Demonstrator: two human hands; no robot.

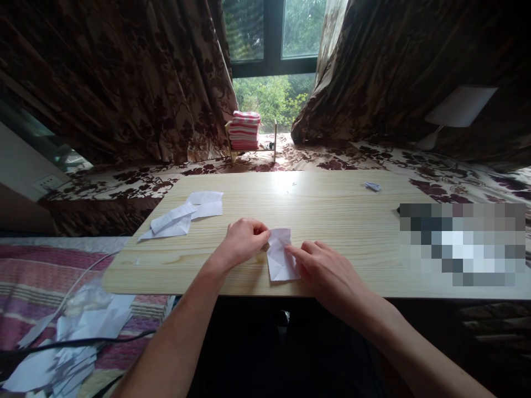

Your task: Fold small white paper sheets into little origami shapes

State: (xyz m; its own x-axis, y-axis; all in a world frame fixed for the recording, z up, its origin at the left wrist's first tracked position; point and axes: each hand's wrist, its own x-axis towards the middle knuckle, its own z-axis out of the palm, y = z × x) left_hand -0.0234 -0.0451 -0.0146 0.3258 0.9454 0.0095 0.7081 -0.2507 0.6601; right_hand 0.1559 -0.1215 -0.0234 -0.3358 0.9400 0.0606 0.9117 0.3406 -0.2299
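A small creased white sheet of paper point(282, 260) lies near the front edge of the wooden table. At its upper left edge, my left hand point(244, 241) is closed, pinching the paper between thumb and fingers. My right hand point(321, 263) is at the paper's right side, its index finger touching the surface and the other fingers curled in. The right thumb is mostly hidden, though the hand appears to grip the right edge. Creases run across the sheet.
Printed paper sheets point(174, 220) lie at the table's left. A small folded paper piece point(372, 187) sits at the back right. A blurred-out object point(464, 243) covers the right end. Loose papers point(78, 342) and cables rest on the bed; striped folded cloths point(244, 131) stand by the window.
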